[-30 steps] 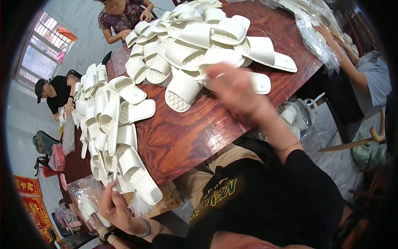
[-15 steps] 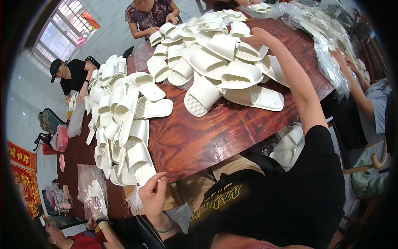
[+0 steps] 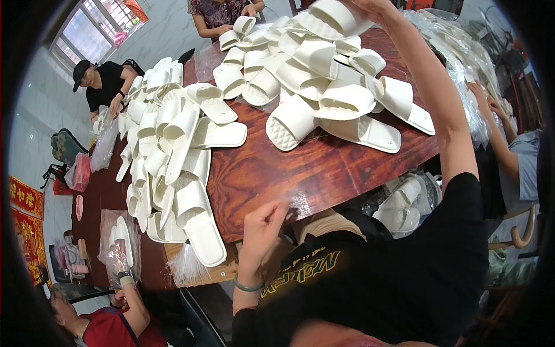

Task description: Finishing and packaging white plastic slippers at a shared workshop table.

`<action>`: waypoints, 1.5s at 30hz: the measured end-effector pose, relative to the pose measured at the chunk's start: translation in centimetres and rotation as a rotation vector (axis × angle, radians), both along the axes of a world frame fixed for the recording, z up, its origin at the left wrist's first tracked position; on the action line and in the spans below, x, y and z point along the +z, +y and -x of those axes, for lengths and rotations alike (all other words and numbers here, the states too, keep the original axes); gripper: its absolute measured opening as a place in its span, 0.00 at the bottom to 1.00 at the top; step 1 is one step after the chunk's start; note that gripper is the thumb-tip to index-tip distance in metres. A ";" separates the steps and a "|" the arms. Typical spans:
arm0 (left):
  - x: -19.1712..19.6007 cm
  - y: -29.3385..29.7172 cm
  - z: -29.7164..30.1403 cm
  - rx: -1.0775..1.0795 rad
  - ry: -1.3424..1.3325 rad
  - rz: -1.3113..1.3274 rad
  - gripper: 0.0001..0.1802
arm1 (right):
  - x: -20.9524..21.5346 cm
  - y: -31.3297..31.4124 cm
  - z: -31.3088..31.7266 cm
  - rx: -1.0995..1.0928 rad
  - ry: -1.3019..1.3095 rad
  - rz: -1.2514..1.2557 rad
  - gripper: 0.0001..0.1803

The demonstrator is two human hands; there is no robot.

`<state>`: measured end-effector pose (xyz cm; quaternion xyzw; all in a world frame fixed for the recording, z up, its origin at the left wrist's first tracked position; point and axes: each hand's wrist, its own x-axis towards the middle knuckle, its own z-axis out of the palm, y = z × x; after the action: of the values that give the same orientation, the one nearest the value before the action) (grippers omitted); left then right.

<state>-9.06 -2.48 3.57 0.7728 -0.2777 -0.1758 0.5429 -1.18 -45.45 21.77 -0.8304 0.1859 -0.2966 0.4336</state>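
My right hand (image 3: 373, 8) reaches to the far side of the table and grips a white slipper (image 3: 332, 20), lifted over the pile. Beneath it lies a heap of white open-toed slippers (image 3: 300, 81) with quilted insoles. My left hand (image 3: 264, 226) is by the near table edge, in front of my body, with its fingers pinched together. Whatever may be between those fingers is too small to make out. A second heap of white slippers (image 3: 167, 144) runs along the left part of the table. At its near end, a bundle of thin clear strands (image 3: 188, 266) hangs over the edge.
The reddish-brown wooden table (image 3: 260, 179) has a glossy top. Clear plastic bags (image 3: 457, 46) lie at the far right; bagged slippers (image 3: 399, 202) are below the near edge. Co-workers sit around: one in black (image 3: 107, 81), one in red (image 3: 110, 324), others at the far side and right.
My left hand has moved right, away from the near end of the left heap, to in front of my body. My right hand has risen farther away, lifting a slipper off the heap.
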 end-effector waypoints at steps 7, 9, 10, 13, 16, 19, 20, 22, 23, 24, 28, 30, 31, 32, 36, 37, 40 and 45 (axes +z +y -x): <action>-1.8 -1.7 -2.7 -0.043 0.252 0.369 0.31 | -7.4 17.3 2.5 0.620 -0.058 -0.385 0.16; -2.4 -1.9 -3.1 -0.026 0.335 0.660 0.39 | -8.7 22.6 5.8 0.826 0.141 -0.528 0.17; -4.2 -1.9 -3.0 0.146 0.506 0.775 0.34 | -10.1 24.3 6.5 0.895 0.238 -0.558 0.17; -3.9 -1.4 -3.0 0.371 0.521 0.746 0.26 | -14.8 27.7 6.2 1.028 -0.081 -0.465 0.18; -4.5 2.0 -3.0 0.383 0.584 0.750 0.29 | -12.8 25.3 6.7 1.080 0.468 -0.228 0.13; -4.5 5.0 -2.4 0.420 0.607 0.695 0.33 | -14.0 22.6 6.5 0.860 -0.051 0.590 0.15; -4.6 5.9 -2.2 0.384 0.584 0.618 0.33 | -14.7 21.9 6.0 0.798 -0.098 0.758 0.20; -4.4 7.0 -2.0 0.306 0.589 0.479 0.32 | -16.5 21.5 5.2 0.737 -0.148 0.921 0.26; -4.7 7.3 -1.8 0.317 0.592 0.481 0.32 | -17.6 21.5 4.9 0.688 -0.096 0.988 0.31; -5.0 7.6 -1.6 0.292 0.610 0.434 0.32 | -18.0 21.8 4.6 0.639 -0.046 1.054 0.36; -4.4 7.8 -2.0 0.271 0.612 0.336 0.31 | -17.5 23.8 3.9 0.657 0.134 0.981 0.35; -4.2 7.8 -3.0 0.216 0.579 0.275 0.30 | -16.6 24.4 4.0 0.768 0.492 0.913 0.32; -3.9 7.4 -3.2 0.216 0.576 0.276 0.30 | -17.3 24.6 4.4 0.758 0.429 0.969 0.27; -3.2 6.7 -3.2 0.178 0.557 0.343 0.29 | -18.1 25.0 4.8 0.730 0.416 0.999 0.26; -2.6 6.0 -5.5 0.072 0.608 0.331 0.29 | -18.2 25.7 5.5 0.630 0.312 1.208 0.16; -2.7 5.9 -6.0 0.078 0.641 0.292 0.28 | -18.7 25.6 5.3 0.552 0.016 1.312 0.13; -2.8 5.7 -6.7 0.133 0.611 0.313 0.28 | -20.7 25.4 2.8 0.424 0.053 1.258 0.10; -4.4 6.3 -6.1 0.374 0.290 0.248 0.28 | -22.4 26.0 0.1 0.146 0.436 1.241 0.06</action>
<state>-3.00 3.85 -0.84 0.7050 -0.0686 -0.1459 0.6906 -1.32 -19.44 -0.61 -0.9776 0.0074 -0.1435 -0.1540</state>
